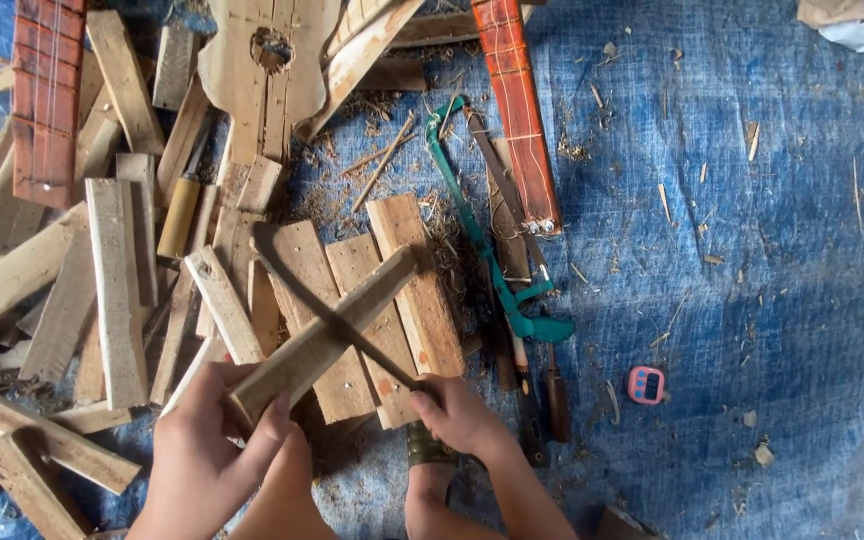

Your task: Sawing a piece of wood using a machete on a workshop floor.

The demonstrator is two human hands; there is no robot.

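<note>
My left hand (207, 435) grips the near end of a pale wooden slat (337, 325), which slants up to the right. My right hand (457, 410) is shut on the handle of a long dark blade (297, 285). The blade runs up and to the left, crossing the slat near its middle with its edge against the wood. Both sit above three short flat boards (407, 240) lying side by side on a blue tarp (752, 250). My knees show at the bottom edge between the hands.
A green-framed saw (482, 245) and dark-handled tools (557, 400) lie right of the boards. Two red fretted necks (517, 110) (47, 95) and a small guitar-shaped wooden body (267, 60) lie at the top. Scrap wood (112, 290) is piled left; a small pink device (646, 384) sits right.
</note>
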